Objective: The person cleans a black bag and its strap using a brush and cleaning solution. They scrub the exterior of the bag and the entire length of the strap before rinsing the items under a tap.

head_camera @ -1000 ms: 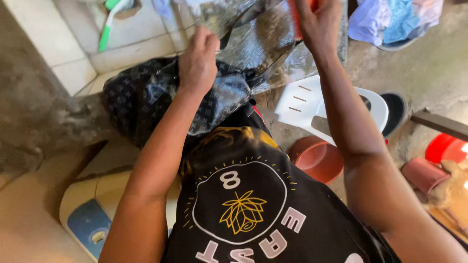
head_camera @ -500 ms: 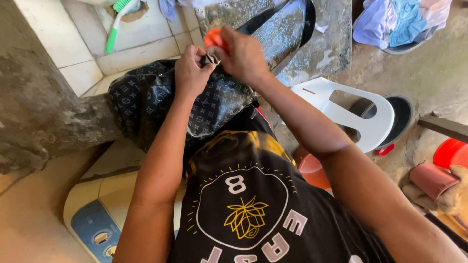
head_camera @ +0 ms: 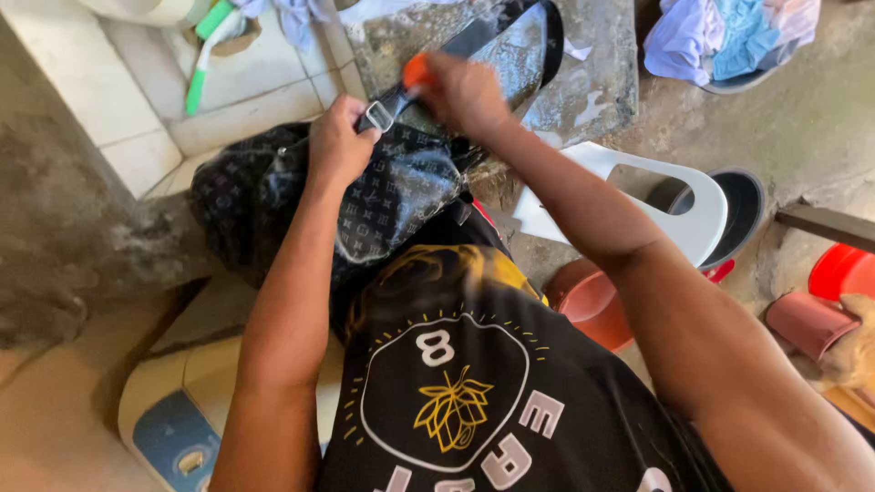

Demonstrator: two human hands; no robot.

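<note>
The left hand (head_camera: 339, 141) was closed in a fist on the dark patterned bag (head_camera: 383, 196), its fingers curled tight over the fabric right beside a metal buckle (head_camera: 380, 116) on the bag's black strap (head_camera: 474, 41). The right hand (head_camera: 465, 91) sat just beyond it, fingers folded around an orange brush (head_camera: 416, 68), of which only 1 small end showed past the knuckles. That hand pressed down near the strap, where the bag draped onto a wet grey stone slab (head_camera: 592, 82). The bag itself lay bunched between the slab and the person's lap, touching the black printed shirt (head_camera: 456, 383).

To the left, on pale tiles (head_camera: 118, 100), lay a green and white brush (head_camera: 205, 46). A white plastic stool (head_camera: 674, 205) stood just right of the right forearm, with a dark round basin (head_camera: 743, 205) beside it. A reddish-brown bowl (head_camera: 592, 301) sat low by the person's right elbow. At the top right, a basin of clothes (head_camera: 729, 41) held blue, white and pink cloth. A red bucket (head_camera: 843, 273) and a brownish cup (head_camera: 807, 323) stood at the right edge
</note>
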